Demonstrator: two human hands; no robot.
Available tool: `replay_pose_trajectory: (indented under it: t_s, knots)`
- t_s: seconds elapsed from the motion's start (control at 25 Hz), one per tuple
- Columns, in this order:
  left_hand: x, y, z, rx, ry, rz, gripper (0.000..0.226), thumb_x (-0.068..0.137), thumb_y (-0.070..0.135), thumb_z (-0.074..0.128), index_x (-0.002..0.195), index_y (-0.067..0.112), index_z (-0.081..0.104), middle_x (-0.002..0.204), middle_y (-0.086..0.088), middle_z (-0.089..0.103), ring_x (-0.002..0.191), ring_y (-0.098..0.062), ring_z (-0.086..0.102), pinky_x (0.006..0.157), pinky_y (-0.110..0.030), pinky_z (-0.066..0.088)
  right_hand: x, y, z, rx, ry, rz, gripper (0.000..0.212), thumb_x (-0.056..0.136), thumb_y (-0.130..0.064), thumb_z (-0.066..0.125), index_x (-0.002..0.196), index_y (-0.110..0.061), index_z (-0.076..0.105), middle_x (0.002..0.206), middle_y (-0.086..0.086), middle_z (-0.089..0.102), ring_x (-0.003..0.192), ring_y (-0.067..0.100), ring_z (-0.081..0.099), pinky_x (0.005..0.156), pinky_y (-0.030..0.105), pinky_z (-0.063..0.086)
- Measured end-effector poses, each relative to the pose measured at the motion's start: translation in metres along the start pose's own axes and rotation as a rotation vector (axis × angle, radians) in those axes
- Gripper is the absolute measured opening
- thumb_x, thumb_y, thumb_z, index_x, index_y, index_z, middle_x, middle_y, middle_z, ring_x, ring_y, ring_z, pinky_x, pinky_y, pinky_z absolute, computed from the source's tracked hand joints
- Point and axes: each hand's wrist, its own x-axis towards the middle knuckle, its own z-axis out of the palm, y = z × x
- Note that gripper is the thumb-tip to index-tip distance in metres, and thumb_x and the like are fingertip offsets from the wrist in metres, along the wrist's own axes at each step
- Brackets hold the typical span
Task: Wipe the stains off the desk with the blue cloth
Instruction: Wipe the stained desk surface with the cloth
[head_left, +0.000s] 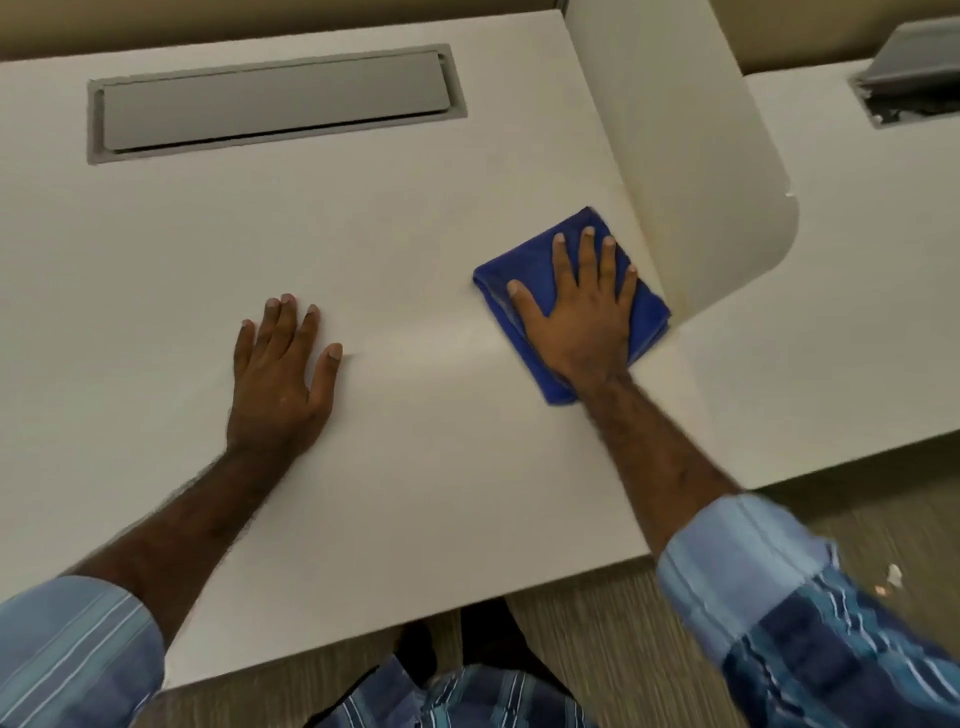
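Right hand (582, 312) flat, fingers (563, 260) spread open on the folded blue cloth (649, 312), pressing it to the tabletop (415, 234) beside the divider panel (701, 182) for wiping; left hand (280, 374) open, apparently bracing well apart.

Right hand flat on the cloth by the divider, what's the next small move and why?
Probably slide the blue cloth leftward, away from the divider panel. The right hand presses it flat, already against the panel's base, so there is no room rightward. The open desk stretches left toward the left hand, resting flat there. No stains are discernible at this resolution.
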Motion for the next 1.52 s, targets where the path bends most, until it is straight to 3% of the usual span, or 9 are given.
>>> replay_pose_trajectory:
  t_s: [0.12,0.24,0.4,0.56,0.72,0.92,1.16,1.32,1.52]
  knots:
    - [-0.002,-0.002,0.002,-0.007,-0.008,0.02,0.068,0.108,0.056,0.027,0.163,0.016,0.032,0.174,-0.009,0.022,0.163,-0.019,0.012,0.133,-0.045,0.006,-0.106,-0.02,0.002,-0.038,0.091,0.03,0.092,0.106,-0.083,0.033,0.174,-0.022,0.031,0.183,0.011,0.024,0.17,0.038,0.022,0.135,0.066,0.018]
    - [-0.004,-0.002,0.002,-0.006,-0.028,0.027,0.071,0.107,0.058,0.025,0.164,0.015,0.03,0.174,-0.011,0.021,0.164,-0.022,0.011,0.133,-0.045,0.003,-0.173,-0.076,0.01,-0.005,0.063,0.009,0.096,0.103,-0.086,0.034,0.174,-0.022,0.032,0.184,0.013,0.02,0.171,0.04,0.015,0.135,0.07,0.011]
    - [-0.008,0.002,-0.002,0.005,-0.003,0.084,0.07,0.108,0.053,0.024,0.161,0.008,0.034,0.17,-0.021,0.028,0.162,-0.032,0.018,0.132,-0.049,0.005,-0.234,-0.157,0.026,0.068,-0.009,-0.2,0.098,0.101,-0.084,0.04,0.175,-0.021,0.026,0.186,0.012,0.01,0.173,0.038,0.002,0.134,0.07,0.008]
    - [-0.034,0.019,-0.008,-0.034,0.013,0.23,0.063,0.11,0.042,0.031,0.156,0.0,0.042,0.164,-0.025,0.038,0.158,-0.036,0.03,0.131,-0.054,0.012,-0.289,-0.144,0.029,0.095,0.006,-0.204,0.092,0.103,-0.082,0.041,0.176,-0.026,0.026,0.187,0.004,0.01,0.174,0.029,0.002,0.136,0.066,0.011]
    - [-0.081,0.052,-0.006,-0.102,-0.005,0.455,0.057,0.108,0.034,0.042,0.15,-0.004,0.049,0.159,-0.027,0.044,0.152,-0.041,0.039,0.127,-0.058,0.024,-0.289,-0.046,0.007,-0.017,0.126,0.035,0.092,0.102,-0.087,0.037,0.174,-0.03,0.032,0.185,0.004,0.021,0.172,0.032,0.018,0.136,0.064,0.018]
    - [-0.118,0.068,0.002,-0.048,-0.177,0.539,0.064,0.109,0.045,0.031,0.159,0.006,0.04,0.169,-0.016,0.032,0.161,-0.029,0.023,0.132,-0.054,0.012,-0.232,0.057,-0.019,-0.078,0.108,0.327,0.095,0.102,-0.09,0.024,0.172,-0.027,0.036,0.182,0.01,0.03,0.169,0.036,0.024,0.134,0.069,0.019]
    - [-0.119,0.069,0.009,0.024,-0.19,0.561,0.064,0.11,0.046,0.024,0.159,0.01,0.04,0.169,-0.014,0.032,0.162,-0.027,0.02,0.132,-0.056,0.006,-0.274,-0.055,0.004,-0.008,0.152,0.429,0.09,0.106,-0.082,0.028,0.175,-0.023,0.029,0.185,0.012,0.02,0.172,0.037,0.014,0.134,0.072,0.01]
    - [-0.112,0.084,0.016,-0.021,-0.215,0.593,0.06,0.111,0.041,0.023,0.16,0.009,0.039,0.17,-0.013,0.032,0.163,-0.023,0.017,0.133,-0.049,0.003,-0.323,-0.153,0.026,0.088,0.127,0.33,0.078,0.108,-0.051,0.044,0.176,-0.02,0.023,0.186,0.009,0.012,0.173,0.034,0.007,0.136,0.07,0.006]
    - [-0.104,0.108,0.02,-0.092,-0.3,0.622,0.067,0.11,0.049,0.016,0.161,0.01,0.034,0.172,-0.01,0.028,0.163,-0.018,0.012,0.134,-0.044,0.001,-0.311,-0.107,0.023,0.186,0.238,0.387,0.065,0.114,-0.045,0.043,0.174,-0.023,0.032,0.185,0.003,0.018,0.174,0.027,0.008,0.139,0.061,0.01]
